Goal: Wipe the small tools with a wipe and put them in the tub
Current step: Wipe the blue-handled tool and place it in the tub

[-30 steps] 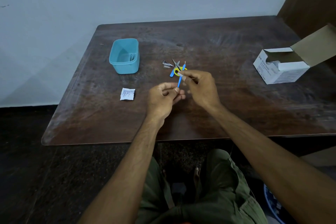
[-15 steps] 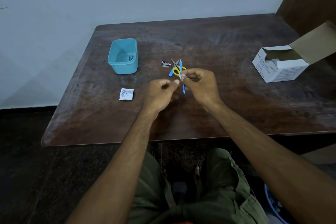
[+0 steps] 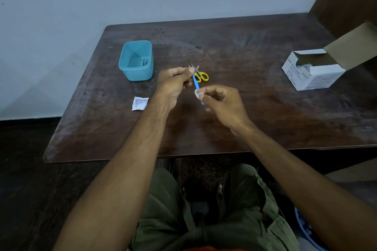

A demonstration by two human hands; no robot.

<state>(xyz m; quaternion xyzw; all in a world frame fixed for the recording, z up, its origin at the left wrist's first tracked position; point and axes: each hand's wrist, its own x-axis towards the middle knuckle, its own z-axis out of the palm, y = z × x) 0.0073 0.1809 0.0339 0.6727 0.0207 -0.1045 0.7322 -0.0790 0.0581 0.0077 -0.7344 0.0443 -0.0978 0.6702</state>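
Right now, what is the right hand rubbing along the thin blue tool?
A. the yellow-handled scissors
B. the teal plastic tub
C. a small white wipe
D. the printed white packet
C. The right hand pinches a small white wipe around the thin blue tool, whose far end the left hand holds; the yellow-handled scissors, the printed white packet and the teal plastic tub all sit on the table untouched.
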